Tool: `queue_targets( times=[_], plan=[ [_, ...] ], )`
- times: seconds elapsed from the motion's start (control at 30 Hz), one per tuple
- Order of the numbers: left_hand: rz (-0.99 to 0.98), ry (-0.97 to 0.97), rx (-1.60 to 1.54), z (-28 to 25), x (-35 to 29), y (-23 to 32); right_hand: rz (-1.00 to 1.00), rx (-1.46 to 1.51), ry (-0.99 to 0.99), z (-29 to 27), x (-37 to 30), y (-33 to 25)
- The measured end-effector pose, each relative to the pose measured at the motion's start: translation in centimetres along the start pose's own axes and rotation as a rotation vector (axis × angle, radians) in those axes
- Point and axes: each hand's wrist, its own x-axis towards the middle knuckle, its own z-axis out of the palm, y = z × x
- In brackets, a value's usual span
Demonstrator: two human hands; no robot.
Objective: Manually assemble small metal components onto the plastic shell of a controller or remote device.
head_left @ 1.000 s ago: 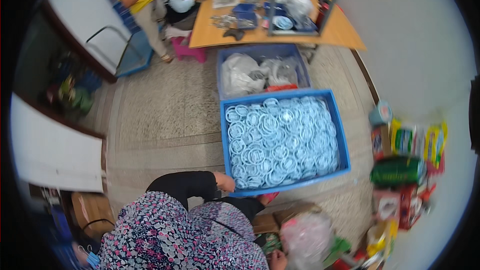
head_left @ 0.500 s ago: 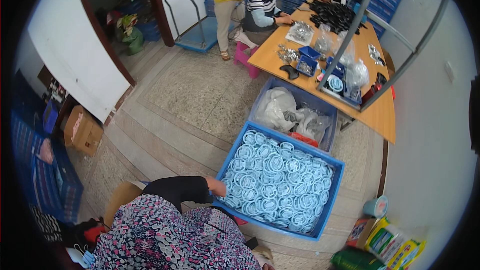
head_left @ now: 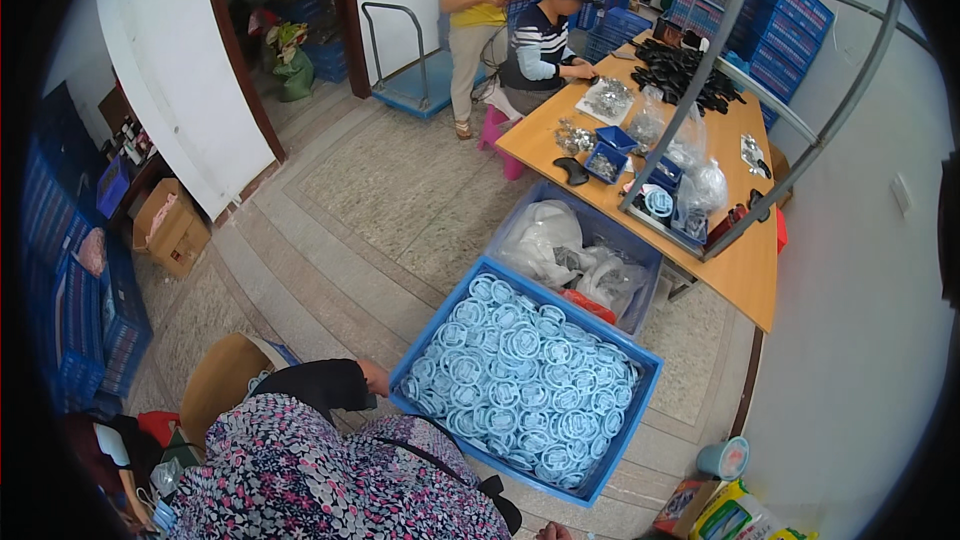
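A black sleeve runs over my floral-patterned clothing to my left hand. The hand is beside the left side of a blue plastic crate; its fingers are small and partly hidden, so I cannot tell whether they touch the rim. Light-blue round openwork pieces fill the crate in a loose heap. At the lower edge, just a sliver of my right hand shows, below the crate's near side. Whether it holds anything is cut off from view.
Behind the crate stands a grey-blue bin of plastic bags. Beyond is a wooden table with small parts and a metal frame. A seated person works there; another stands by a trolley. A cardboard box sits left.
The view has shifted, moving the crate left in the picture. My left hand has drawn back from over the crate's left edge to beside it.
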Motion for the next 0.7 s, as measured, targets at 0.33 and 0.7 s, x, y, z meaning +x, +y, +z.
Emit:
queue_targets(
  times=[0.33, 0.7],
  plan=[
    [0.032, -0.094, -0.452, 4.5, 3.3, 7.9, -0.037, -0.343, -0.191, -3.1, 3.7, 7.0],
    [0.071, -0.16, -0.325, 4.6, 5.3, 14.9, 0.07, -0.26, -0.096, -9.3, 3.2, 4.1]
  ],
)
